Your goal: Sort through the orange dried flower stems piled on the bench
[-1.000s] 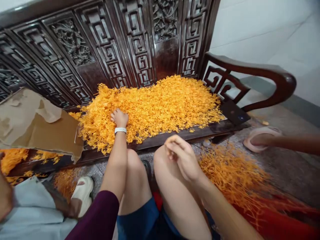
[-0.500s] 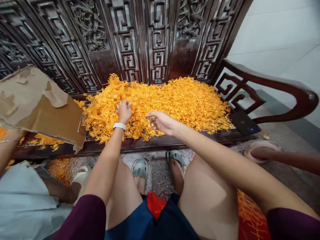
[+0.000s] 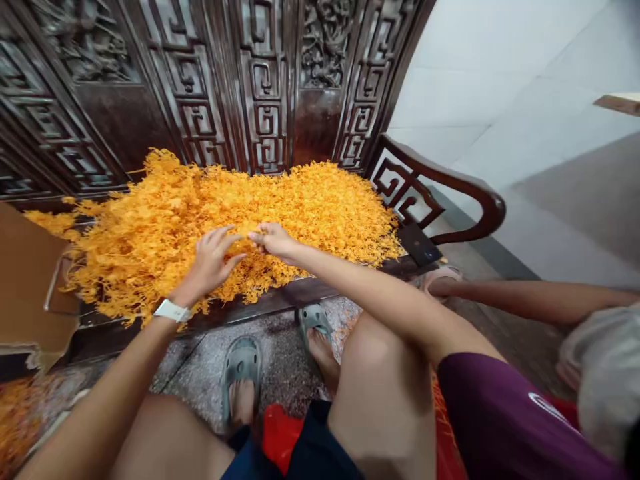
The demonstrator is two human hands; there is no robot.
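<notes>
A long heap of orange, curly plastic-looking pieces (image 3: 320, 207) lies on the dark wooden bench seat (image 3: 280, 293). My left hand (image 3: 214, 257), with a white band on its wrist, is over the front of the heap, thumb and fingers apart and nothing visible in it. Just to its right, my right hand (image 3: 274, 241) has its thumb and fingertips pinched together. Whatever sits in that pinch is too small to tell against the orange behind it. The fingertips of both hands are close to each other.
A cardboard box (image 3: 30, 273) stands at the left end of the heap. A dark flat object (image 3: 419, 245) lies by the curved armrest (image 3: 465, 193). Another person's leg (image 3: 525, 300) reaches in from the right. Red plastic (image 3: 281, 433) shows between my legs.
The view has swung right, so the bench and heap sit further left. My left hand has opened its fingers and come closer to my right hand, whose fingertips have closed together.
</notes>
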